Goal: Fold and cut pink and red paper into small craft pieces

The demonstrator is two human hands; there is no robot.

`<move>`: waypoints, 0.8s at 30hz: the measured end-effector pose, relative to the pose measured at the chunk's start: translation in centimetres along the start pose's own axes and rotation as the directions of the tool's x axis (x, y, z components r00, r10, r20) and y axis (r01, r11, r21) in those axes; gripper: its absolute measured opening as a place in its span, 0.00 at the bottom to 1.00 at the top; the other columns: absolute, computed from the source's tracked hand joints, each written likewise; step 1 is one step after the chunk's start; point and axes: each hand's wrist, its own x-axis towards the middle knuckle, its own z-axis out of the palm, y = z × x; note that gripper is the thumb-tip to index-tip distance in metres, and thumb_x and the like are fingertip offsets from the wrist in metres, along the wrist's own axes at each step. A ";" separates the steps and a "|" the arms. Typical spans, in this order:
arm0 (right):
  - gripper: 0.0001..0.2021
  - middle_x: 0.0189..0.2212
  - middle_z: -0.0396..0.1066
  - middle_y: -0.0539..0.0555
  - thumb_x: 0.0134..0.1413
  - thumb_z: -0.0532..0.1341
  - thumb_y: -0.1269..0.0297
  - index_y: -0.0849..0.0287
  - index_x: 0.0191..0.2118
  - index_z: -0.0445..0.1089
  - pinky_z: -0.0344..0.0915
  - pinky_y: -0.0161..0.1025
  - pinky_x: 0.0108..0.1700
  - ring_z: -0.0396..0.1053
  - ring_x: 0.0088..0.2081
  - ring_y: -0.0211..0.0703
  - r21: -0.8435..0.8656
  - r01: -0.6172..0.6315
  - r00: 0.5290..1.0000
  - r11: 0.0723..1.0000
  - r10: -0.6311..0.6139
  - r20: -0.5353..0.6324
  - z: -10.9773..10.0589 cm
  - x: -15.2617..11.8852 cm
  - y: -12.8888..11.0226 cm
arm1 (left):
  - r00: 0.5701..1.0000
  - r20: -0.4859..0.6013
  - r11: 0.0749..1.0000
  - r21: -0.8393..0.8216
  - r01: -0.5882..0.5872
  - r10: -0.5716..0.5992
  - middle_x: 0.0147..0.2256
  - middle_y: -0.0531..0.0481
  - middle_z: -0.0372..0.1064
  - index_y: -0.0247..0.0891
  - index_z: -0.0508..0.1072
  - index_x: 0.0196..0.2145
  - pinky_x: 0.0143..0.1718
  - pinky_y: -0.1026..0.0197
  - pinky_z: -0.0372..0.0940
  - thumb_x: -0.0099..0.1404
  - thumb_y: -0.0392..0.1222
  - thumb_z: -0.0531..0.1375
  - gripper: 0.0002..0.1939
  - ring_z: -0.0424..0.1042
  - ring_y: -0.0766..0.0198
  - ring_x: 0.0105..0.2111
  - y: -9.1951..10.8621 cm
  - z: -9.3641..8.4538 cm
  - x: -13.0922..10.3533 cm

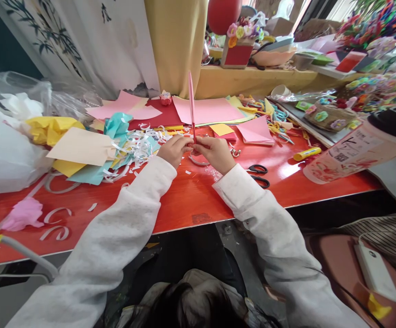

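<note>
Person at red table (184,205), both hands out over its middle, between near and far edges. Left hand (173,150) had its fingers curled in, thumb and fingertips pinched together on the foot of a thin pink piece (191,98); right hand (214,152) was closed up much the same, fingertips meeting the left's at that same spot. The piece stood upright above the fingertips, seen nearly edge-on, so couldn't tell its full shape. Just right of the right hand lay black-handled scissors (253,169), handles toward the near edge. Past the hands, by the far edge, a large pink sheet (206,110) lay flat; nearer in, a yellow square (222,130) sat on red paper, with a stack of pink paper (256,130) to its right. Left of the left hand was a heap of white paper shreds (141,148), and beside it a beige card (81,146) overlapped coloured sheets. Crumpled pink paper (23,214) lay toward the near left corner, white plastic bag (4,146) at the left end. Toward the right end was a yellow tube (307,154) on its side, just beside a black-lidded cup (351,150) near the near right corner.
</note>
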 end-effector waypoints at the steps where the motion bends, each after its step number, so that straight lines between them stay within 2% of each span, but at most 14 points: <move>1: 0.08 0.23 0.72 0.51 0.52 0.55 0.68 0.62 0.29 0.71 0.66 0.32 0.32 0.73 0.27 0.37 -0.013 0.005 1.000 1.000 -0.005 -0.002 0.0 0.0 -0.1 | 1.000 0.005 1.000 0.012 0.001 -0.001 0.34 0.48 0.70 0.35 0.70 0.37 0.37 0.66 0.62 0.61 0.37 0.55 0.07 0.69 0.66 0.35 0.1 0.0 0.0; 7: 0.09 0.24 0.74 0.51 0.53 0.55 0.68 0.62 0.31 0.72 0.67 0.30 0.30 0.73 0.26 0.37 -0.039 0.045 0.999 0.998 -0.045 0.016 -0.2 -0.1 -0.1 | 0.984 0.068 0.986 0.019 0.166 -0.167 0.35 0.53 0.70 0.38 0.66 0.38 0.36 0.67 0.64 0.57 0.33 0.59 0.10 0.70 0.68 0.34 0.7 -0.2 -0.1; 11: 0.09 0.23 0.73 0.51 0.54 0.55 0.68 0.62 0.29 0.72 0.67 0.31 0.30 0.73 0.26 0.37 -0.042 0.040 0.999 0.998 -0.039 0.019 0.0 -0.1 0.0 | 0.993 0.034 0.993 0.021 0.112 -0.113 0.33 0.53 0.69 0.38 0.66 0.37 0.36 0.66 0.64 0.58 0.34 0.59 0.08 0.69 0.68 0.33 0.6 -0.2 0.0; 15: 0.10 0.22 0.73 0.51 0.53 0.55 0.68 0.62 0.27 0.71 0.68 0.32 0.29 0.73 0.24 0.38 0.047 -0.024 1.000 0.999 0.023 0.013 0.4 -0.2 0.1 | 0.997 -0.038 0.997 -0.048 0.065 -0.066 0.31 0.52 0.66 0.36 0.67 0.34 0.34 0.65 0.64 0.57 0.34 0.58 0.05 0.67 0.69 0.29 0.4 -0.2 0.2; 17: 0.10 0.21 0.73 0.51 0.53 0.54 0.68 0.62 0.26 0.70 0.69 0.33 0.28 0.73 0.23 0.38 0.103 -0.058 0.998 0.993 0.056 0.020 0.6 -0.3 0.1 | 0.990 -0.073 0.986 -0.117 0.115 -0.125 0.30 0.52 0.66 0.35 0.67 0.33 0.32 0.66 0.63 0.56 0.35 0.60 0.06 0.66 0.70 0.28 0.3 -0.1 0.3; 19: 0.10 0.19 0.72 0.51 0.52 0.54 0.69 0.63 0.26 0.70 0.70 0.33 0.27 0.72 0.22 0.38 0.173 -0.098 0.995 0.980 0.096 0.019 0.8 -0.3 0.0 | 0.969 -0.077 0.953 -0.214 0.216 -0.236 0.29 0.52 0.66 0.35 0.67 0.33 0.31 0.66 0.63 0.52 0.37 0.63 0.10 0.66 0.69 0.28 0.2 0.0 0.5; 22: 0.08 0.18 0.71 0.50 0.50 0.55 0.70 0.64 0.26 0.70 0.71 0.35 0.28 0.72 0.22 0.38 0.375 -0.195 0.980 0.906 0.197 0.034 0.8 -0.2 -0.1 | 0.921 0.023 0.854 -0.366 0.369 -0.388 0.28 0.53 0.67 0.35 0.68 0.34 0.31 0.65 0.64 0.50 0.41 0.64 0.13 0.67 0.68 0.28 0.2 0.1 0.7; 24: 0.06 0.19 0.72 0.51 0.48 0.58 0.69 0.65 0.26 0.71 0.71 0.34 0.29 0.73 0.23 0.38 0.528 -0.253 0.964 0.811 0.257 0.068 0.7 -0.1 -0.2 | 0.905 0.079 0.804 -0.433 0.408 -0.417 0.29 0.52 0.68 0.35 0.70 0.34 0.33 0.65 0.64 0.54 0.44 0.62 0.12 0.68 0.68 0.29 0.3 -0.1 0.8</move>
